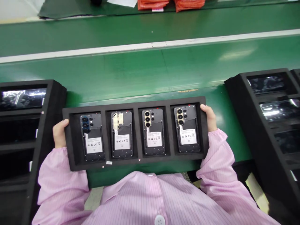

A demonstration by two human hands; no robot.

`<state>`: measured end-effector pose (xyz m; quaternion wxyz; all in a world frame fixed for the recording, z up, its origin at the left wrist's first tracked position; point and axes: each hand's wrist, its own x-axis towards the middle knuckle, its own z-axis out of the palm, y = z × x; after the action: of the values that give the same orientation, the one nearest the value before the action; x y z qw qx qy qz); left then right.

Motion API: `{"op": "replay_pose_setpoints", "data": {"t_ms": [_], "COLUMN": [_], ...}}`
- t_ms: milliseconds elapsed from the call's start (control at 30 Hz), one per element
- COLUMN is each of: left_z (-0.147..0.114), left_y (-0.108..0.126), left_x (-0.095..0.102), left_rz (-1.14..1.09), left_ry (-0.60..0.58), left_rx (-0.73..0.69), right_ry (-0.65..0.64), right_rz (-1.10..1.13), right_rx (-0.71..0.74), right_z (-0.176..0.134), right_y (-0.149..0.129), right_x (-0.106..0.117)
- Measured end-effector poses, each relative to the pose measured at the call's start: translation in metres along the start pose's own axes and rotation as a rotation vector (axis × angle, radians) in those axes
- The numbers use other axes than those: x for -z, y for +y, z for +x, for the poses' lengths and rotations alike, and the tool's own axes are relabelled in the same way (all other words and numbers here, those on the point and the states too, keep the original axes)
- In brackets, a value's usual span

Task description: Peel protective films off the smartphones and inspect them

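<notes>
A black foam tray (pixel 122 161) with a row of compartments is held level in front of my chest. My left hand (pixel 60 132) grips its left end and my right hand (pixel 209 118) its right end, thumbs on the rim, other fingers hidden. Each compartment holds a phone without its back cover, white label showing. The leftmost phone (pixel 95 127) has blue-tinted camera rings. Beside it, a phone (pixel 125 128) carries pale tape strips over its cameras. Two more phones, a middle-right one (pixel 159 124) and the rightmost one (pixel 191 122), have gold-coloured camera rings.
Dark foam trays (pixel 50 103) with glossy screens stand at the left, and more foam trays (pixel 246 106) at the right. Behind runs a green work surface (pixel 140 75) with a white strip (pixel 131 47). Orange-red packets (pixel 152 4) lie at the far edge.
</notes>
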<state>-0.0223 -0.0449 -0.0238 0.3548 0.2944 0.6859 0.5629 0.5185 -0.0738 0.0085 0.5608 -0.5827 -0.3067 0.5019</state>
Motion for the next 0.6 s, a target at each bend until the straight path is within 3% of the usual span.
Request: {"op": "replay_pose_setpoints", "data": {"t_ms": [600], "left_z": [0.012], "left_y": [-0.003], "left_x": [0.006], "left_rz": [0.084], "left_ry": [0.006], "left_rx": [-0.062], "right_ry": [0.003], "right_rz": [-0.064], "right_rx": [0.003], "right_z": [0.002], "right_y": [0.005], "right_x": [0.006]}}
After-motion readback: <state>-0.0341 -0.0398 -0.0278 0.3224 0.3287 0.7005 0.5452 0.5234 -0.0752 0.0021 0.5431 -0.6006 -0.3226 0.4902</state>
